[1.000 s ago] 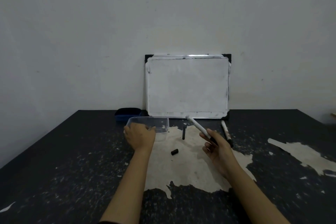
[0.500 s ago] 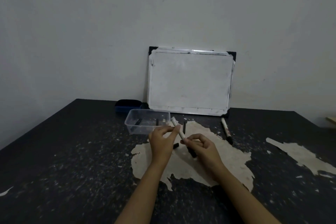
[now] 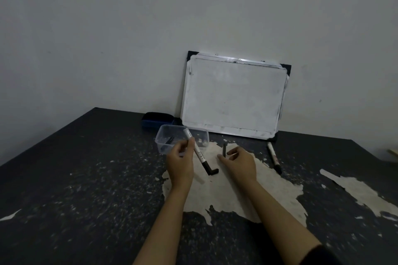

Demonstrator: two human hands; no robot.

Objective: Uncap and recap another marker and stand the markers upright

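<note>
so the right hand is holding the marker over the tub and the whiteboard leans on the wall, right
Not quite: in the head view the left hand pinches the marker, while the right hand holds nothing. The marker's upper end does sit over the tub, and the whiteboard leans on the wall.

Black, white and blue on a worn tabletop

The scuffed black table (image 3: 86, 178) shows pale beige peeled patches and white flecks. The slim white marker with a black cap (image 3: 199, 154) matches the one lying right (image 3: 274, 157). Far behind stand a white rectangular board with black corners (image 3: 233, 97), a dark blue eraser (image 3: 158, 119) and a clear plastic tub (image 3: 172, 137).
</note>
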